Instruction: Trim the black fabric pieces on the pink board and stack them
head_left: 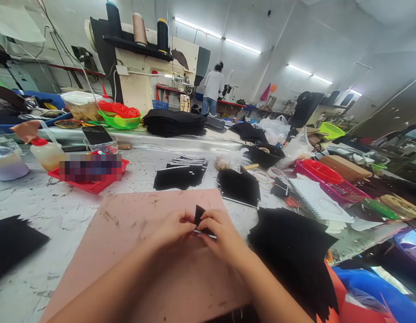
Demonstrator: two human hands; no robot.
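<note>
Both hands meet over a pink board (127,242) on the worktable. A small black fabric piece (199,211) is pinched between my left hand (176,226) and my right hand (219,229). One dark corner of it sticks up between the fingertips, and a thin pale edge shows below. My fingers hide the rest of the piece. Beyond the board lie a fanned stack of black pieces with white edges (181,176) and a second black stack (238,186). Right of my right forearm is a large pile of black fabric pieces (288,251).
A red basket (93,186) and a glue bottle (46,152) stand at left. More black pieces (15,244) lie at the left edge. A sewing machine (137,85) rises behind, with a person (213,87) standing farther back. A spiral notebook (315,197) and a pink basket (349,193) are at right.
</note>
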